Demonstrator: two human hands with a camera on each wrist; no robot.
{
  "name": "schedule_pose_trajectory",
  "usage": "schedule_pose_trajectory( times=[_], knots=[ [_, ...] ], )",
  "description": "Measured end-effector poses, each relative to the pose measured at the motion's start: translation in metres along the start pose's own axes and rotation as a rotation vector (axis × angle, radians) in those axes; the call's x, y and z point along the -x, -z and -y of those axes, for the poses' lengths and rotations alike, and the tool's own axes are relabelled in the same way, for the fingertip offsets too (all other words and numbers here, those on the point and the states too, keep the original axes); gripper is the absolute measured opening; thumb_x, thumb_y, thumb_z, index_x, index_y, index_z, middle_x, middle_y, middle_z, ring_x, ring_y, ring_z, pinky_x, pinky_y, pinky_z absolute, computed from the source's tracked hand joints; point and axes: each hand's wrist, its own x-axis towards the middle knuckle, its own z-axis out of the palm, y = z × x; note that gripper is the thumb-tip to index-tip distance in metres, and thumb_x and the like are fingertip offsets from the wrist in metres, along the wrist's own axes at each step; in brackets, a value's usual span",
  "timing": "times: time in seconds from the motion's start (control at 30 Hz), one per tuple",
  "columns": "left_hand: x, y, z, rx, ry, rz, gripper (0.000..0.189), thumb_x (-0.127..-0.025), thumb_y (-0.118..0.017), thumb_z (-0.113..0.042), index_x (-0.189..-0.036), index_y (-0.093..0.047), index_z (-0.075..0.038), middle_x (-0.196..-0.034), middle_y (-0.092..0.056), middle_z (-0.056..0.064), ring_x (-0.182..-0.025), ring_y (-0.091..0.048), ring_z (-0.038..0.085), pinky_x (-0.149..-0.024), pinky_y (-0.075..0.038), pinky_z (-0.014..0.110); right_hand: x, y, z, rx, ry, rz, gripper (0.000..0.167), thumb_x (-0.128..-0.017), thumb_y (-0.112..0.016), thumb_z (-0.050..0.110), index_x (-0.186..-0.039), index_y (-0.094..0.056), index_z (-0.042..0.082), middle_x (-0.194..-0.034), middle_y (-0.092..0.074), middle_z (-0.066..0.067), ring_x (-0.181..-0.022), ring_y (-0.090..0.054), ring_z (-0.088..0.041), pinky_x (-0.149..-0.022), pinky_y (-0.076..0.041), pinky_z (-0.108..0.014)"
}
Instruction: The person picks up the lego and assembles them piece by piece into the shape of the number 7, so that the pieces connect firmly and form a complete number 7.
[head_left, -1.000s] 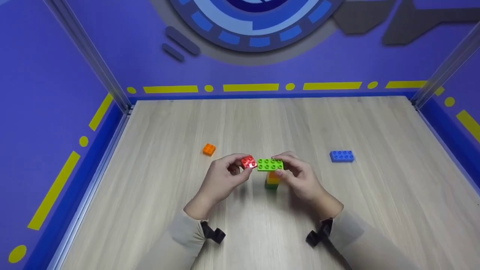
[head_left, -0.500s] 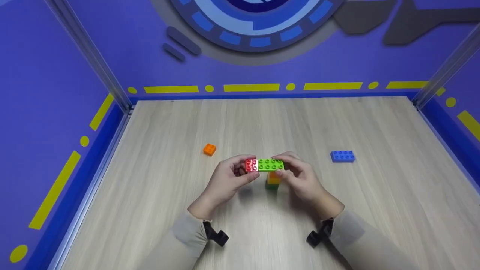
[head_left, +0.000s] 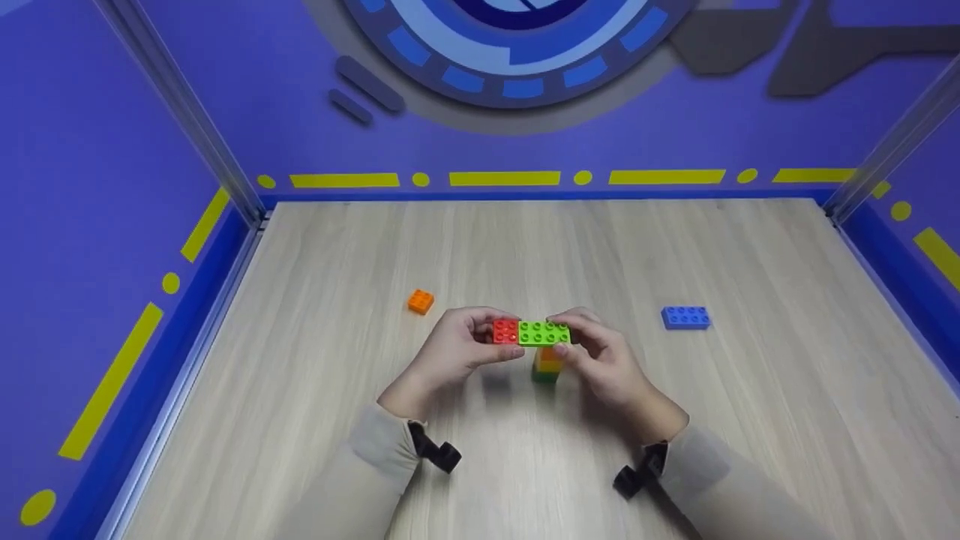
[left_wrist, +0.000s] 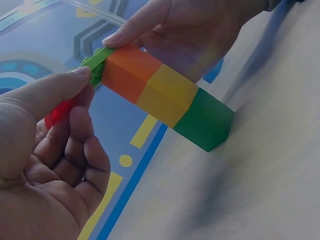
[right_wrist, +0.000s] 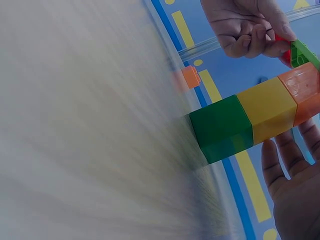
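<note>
My left hand (head_left: 456,346) pinches a small red brick (head_left: 505,331) between thumb and fingers. The red brick lies against the left end of a long light green brick (head_left: 541,332), studs up and in line with it. My right hand (head_left: 609,358) grips the light green brick at its right end. Under that right part stands a stack: an orange brick (left_wrist: 131,75), a yellow brick (left_wrist: 167,95) and a dark green brick (left_wrist: 206,120) at the bottom. The light green brick overhangs the stack to the left. In the left wrist view the fingers hide most of the red brick.
On the wooden table (head_left: 360,247), a loose orange brick (head_left: 421,301) lies behind and left of my hands. A blue brick (head_left: 685,317) lies to the right. Blue-purple panels (head_left: 525,150) stand around the table's back and sides.
My left hand has moved slightly right and turned the tilted red brick straight, bringing it up against the light green brick's end. The right hand and the stack stay nearly in place.
</note>
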Motion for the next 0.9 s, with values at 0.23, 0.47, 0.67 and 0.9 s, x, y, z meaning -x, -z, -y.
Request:
schedule_pose_trajectory(
  times=[0.23,0.47,0.67,0.9],
  knots=[
    [-0.004,-0.003,0.001,0.030,0.000,0.014,0.040,-0.092,-0.093,-0.006,-0.131,-0.083,-0.005,-0.114,-0.085,0.008,-0.095,-0.075,0.010,-0.083,-0.061,0.020,0.000,-0.001,0.002,-0.004,0.002,-0.003,0.038,-0.102,-0.071,-0.011,-0.140,-0.072,-0.008,-0.128,-0.072,-0.003,-0.116,-0.069,-0.013,-0.105,-0.058,-0.023],
    [-0.003,-0.003,0.005,0.026,-0.009,-0.001,0.040,-0.091,-0.094,-0.007,-0.130,-0.084,-0.005,-0.114,-0.086,0.010,-0.094,-0.074,0.011,-0.081,-0.061,0.020,0.001,0.000,0.001,-0.004,-0.019,0.006,0.042,-0.102,-0.072,-0.010,-0.144,-0.069,-0.011,-0.132,-0.072,0.000,-0.117,-0.070,-0.012,-0.105,-0.058,-0.023],
    [-0.002,-0.002,0.004,0.004,0.007,-0.002,0.041,-0.091,-0.095,-0.009,-0.131,-0.084,-0.008,-0.116,-0.086,0.010,-0.095,-0.075,0.012,-0.082,-0.062,0.020,-0.001,0.009,0.002,0.044,0.008,0.001,0.045,-0.099,-0.073,-0.011,-0.143,-0.073,-0.004,-0.131,-0.076,-0.007,-0.117,-0.069,-0.014,-0.106,-0.056,-0.023],
    [-0.001,-0.002,0.005,-0.013,0.005,-0.021,0.041,-0.091,-0.095,-0.009,-0.130,-0.085,-0.008,-0.116,-0.087,0.010,-0.095,-0.076,0.011,-0.082,-0.062,0.020,-0.008,0.040,0.015,0.220,-0.186,-0.130,0.028,-0.112,-0.067,0.008,-0.136,-0.079,0.000,-0.134,-0.074,-0.019,-0.121,-0.065,-0.012,-0.105,-0.050,-0.021]
  ],
)
